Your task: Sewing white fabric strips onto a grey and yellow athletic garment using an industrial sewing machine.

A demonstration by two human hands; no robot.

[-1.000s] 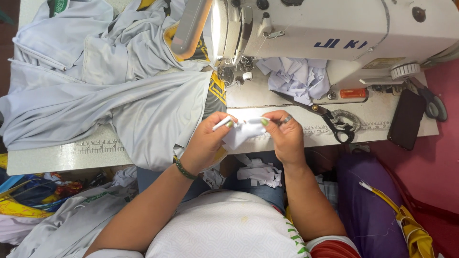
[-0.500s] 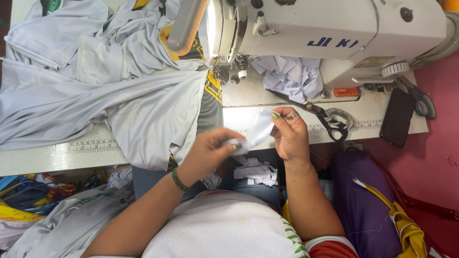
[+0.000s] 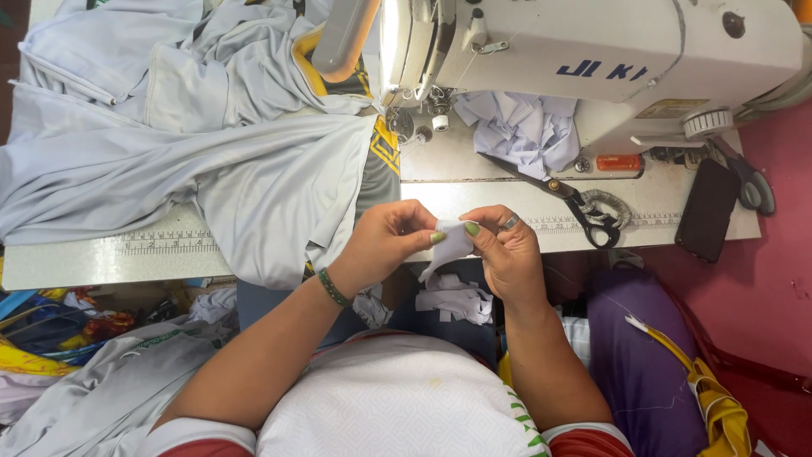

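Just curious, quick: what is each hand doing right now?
Left hand: closed, pinching the small white fabric piece.
Right hand: closed, pinching the same piece.

Left hand and right hand meet, fingertips pinched together.

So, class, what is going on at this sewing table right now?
A person seated at a white sewing machine pinches a small white fabric piece between the left hand and right hand, just in front of the table edge. Grey garments lie heaped to the left; black scissors rest on the table.
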